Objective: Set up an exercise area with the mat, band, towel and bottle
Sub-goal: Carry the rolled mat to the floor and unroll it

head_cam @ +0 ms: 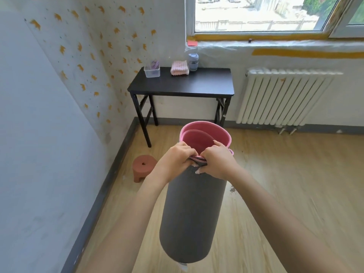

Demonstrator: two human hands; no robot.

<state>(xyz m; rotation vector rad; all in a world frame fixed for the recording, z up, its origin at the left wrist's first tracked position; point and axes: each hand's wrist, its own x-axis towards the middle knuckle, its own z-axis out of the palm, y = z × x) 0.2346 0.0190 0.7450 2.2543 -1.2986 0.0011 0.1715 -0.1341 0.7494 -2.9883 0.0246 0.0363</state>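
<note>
A rolled mat (194,209), dark grey outside and pink inside, stands upright in front of me, its pink open end facing up. My left hand (174,160) and my right hand (217,161) are both closed on a pink strap (198,158) at the roll's near top edge. On the black table (197,85) by the far wall lie a folded pink towel (179,68) and a bottle (193,60) with a grey-blue sleeve. A clear plastic box (152,70) holds something purple, perhaps the band.
A small reddish-brown stool (143,167) sits on the wood floor near the left wall. A white radiator (283,97) lines the far wall under the window. Open wood floor (295,184) spreads to the right of the mat.
</note>
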